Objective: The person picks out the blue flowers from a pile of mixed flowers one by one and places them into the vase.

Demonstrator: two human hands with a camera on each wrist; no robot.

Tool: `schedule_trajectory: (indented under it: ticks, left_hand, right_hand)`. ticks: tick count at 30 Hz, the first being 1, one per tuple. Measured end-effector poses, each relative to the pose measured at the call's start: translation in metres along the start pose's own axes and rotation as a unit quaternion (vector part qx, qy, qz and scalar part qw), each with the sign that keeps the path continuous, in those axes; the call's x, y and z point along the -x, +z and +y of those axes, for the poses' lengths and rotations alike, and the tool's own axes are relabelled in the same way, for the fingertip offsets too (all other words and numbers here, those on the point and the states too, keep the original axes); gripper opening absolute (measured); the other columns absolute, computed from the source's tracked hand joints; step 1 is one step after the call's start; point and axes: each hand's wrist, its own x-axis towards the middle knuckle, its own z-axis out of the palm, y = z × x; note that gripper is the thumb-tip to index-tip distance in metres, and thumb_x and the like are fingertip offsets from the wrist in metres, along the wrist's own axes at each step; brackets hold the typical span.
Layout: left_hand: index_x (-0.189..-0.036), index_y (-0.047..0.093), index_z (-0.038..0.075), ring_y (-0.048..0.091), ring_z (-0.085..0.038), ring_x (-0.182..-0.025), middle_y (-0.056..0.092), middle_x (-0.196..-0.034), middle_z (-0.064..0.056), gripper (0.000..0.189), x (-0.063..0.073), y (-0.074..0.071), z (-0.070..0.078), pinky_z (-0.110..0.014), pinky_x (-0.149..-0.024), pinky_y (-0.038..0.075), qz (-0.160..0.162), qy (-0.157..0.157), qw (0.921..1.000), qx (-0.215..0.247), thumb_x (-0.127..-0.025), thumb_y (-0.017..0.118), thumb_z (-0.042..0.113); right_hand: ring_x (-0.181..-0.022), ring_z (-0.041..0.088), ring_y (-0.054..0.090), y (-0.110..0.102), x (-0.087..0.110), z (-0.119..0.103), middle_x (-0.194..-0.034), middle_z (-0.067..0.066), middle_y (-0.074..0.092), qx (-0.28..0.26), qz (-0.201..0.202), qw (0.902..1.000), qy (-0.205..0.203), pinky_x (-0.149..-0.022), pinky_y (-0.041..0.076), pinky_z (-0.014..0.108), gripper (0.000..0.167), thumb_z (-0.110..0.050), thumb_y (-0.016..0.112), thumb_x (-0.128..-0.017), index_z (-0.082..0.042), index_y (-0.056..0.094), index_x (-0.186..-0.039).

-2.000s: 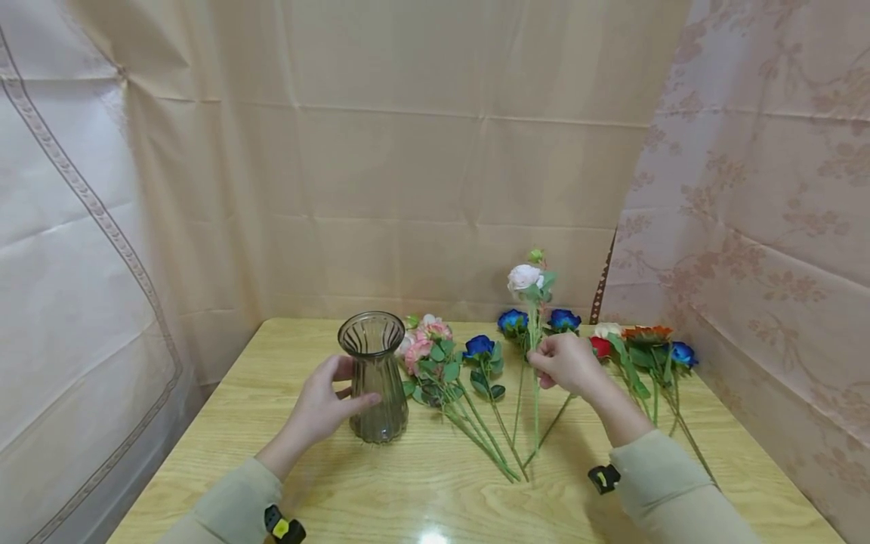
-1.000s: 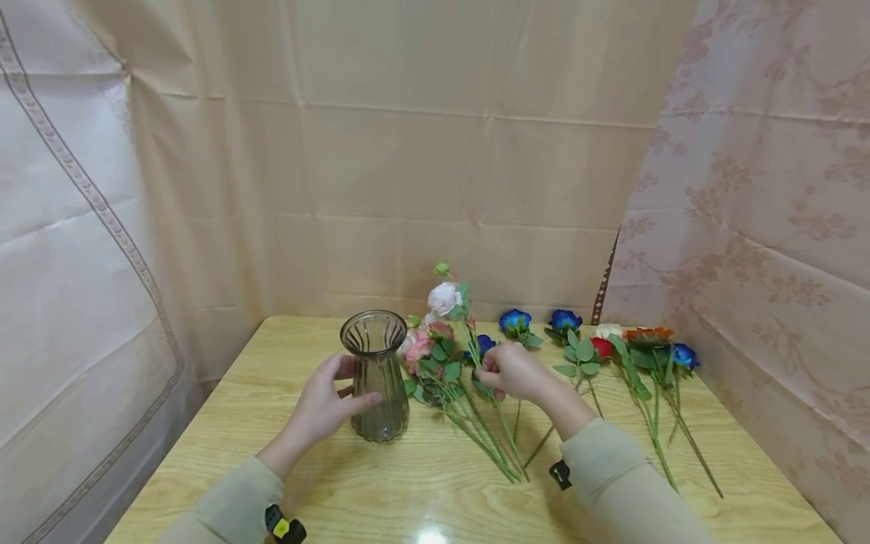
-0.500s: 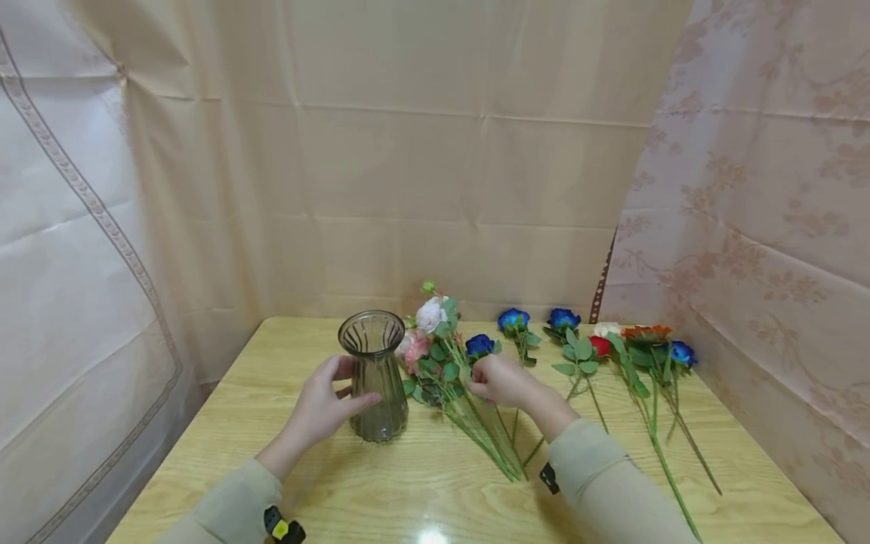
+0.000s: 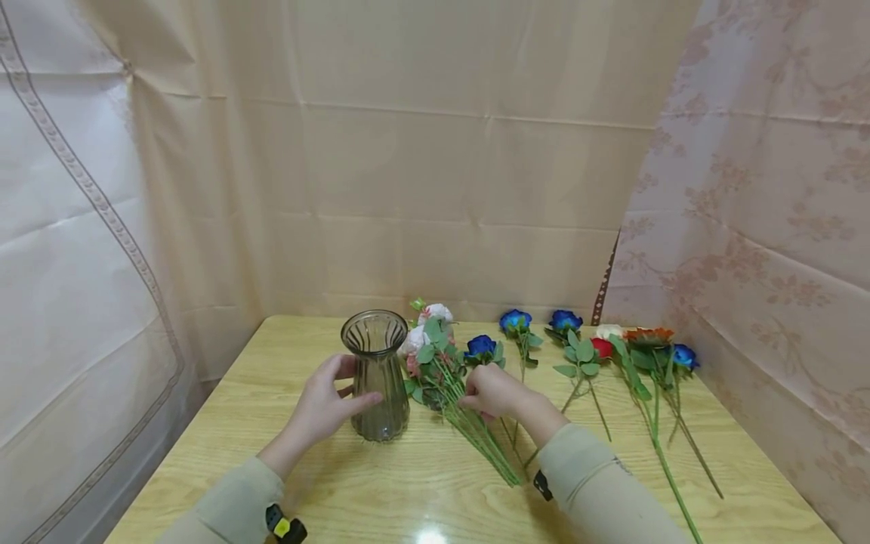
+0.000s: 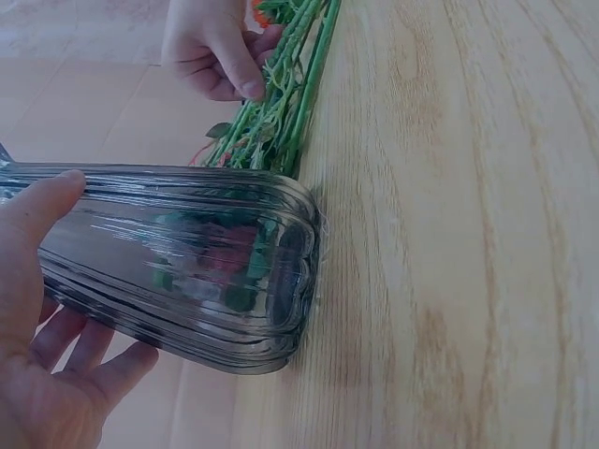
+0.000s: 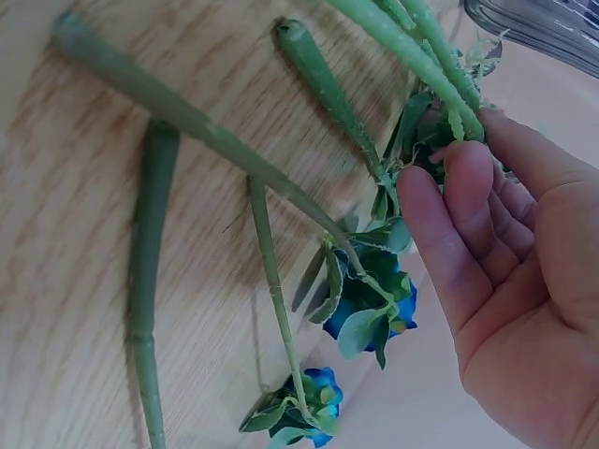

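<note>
My left hand (image 4: 322,408) holds a smoky, ribbed glass vase (image 4: 381,389) standing upright on the table, thumb on one side and fingers behind. Nothing is inside it; flowers show through its glass (image 5: 178,253) in the left wrist view. Right of the vase lies a bunch of white and pink flowers, its green stems (image 4: 492,446) pointing toward me. My right hand (image 4: 503,393) pinches the stem of a white rose (image 4: 436,313) over this bunch. In the right wrist view, the green stems (image 6: 430,65) meet its thumb and fingertips.
Close behind my right hand lies a dark blue rose (image 4: 481,346). Two more blue roses (image 4: 515,319) lie at the back edge. Farther right are a red rose (image 4: 601,347), an orange flower (image 4: 649,336) and another blue rose (image 4: 683,355). A beige curtain (image 4: 394,189) hangs behind the table.
My right hand has carried the white rose leftward and lowered it onto the pink and white bunch. My left hand and the vase have stayed in place.
</note>
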Motion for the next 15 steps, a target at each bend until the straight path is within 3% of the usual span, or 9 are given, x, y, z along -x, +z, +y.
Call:
schedule_trajectory:
  ticks: [9,15]
  left_hand:
    - [-0.13,0.056,0.007,0.059,-0.031,-0.116,0.061,-0.124,-0.011,0.066,-0.0007,0.0008,0.0001,-0.049,-0.095,0.055,-0.001,0.001,1.0,0.0,-0.08,0.09,0.031]
    - [-0.131,0.055,0.005,0.058,-0.032,-0.118,0.06,-0.125,-0.013,0.066,0.0001,0.0007,0.0005,-0.05,-0.096,0.054,0.0,0.001,1.0,0.004,-0.081,0.089,0.032]
  right_hand:
    - [-0.048,0.028,0.064,-0.0021,0.0029,0.0005,-0.053,0.01,0.063,-0.004,0.003,1.0,-0.006,-0.066,0.054,0.029,0.037,-0.026,0.069,-0.1,-0.008,0.068,-0.068]
    - [-0.042,0.019,0.057,-0.008,0.0053,0.0002,-0.053,0.01,0.063,-0.023,-0.003,0.9997,-0.003,-0.058,0.052,0.029,0.038,-0.029,0.065,-0.102,-0.005,0.07,-0.073]
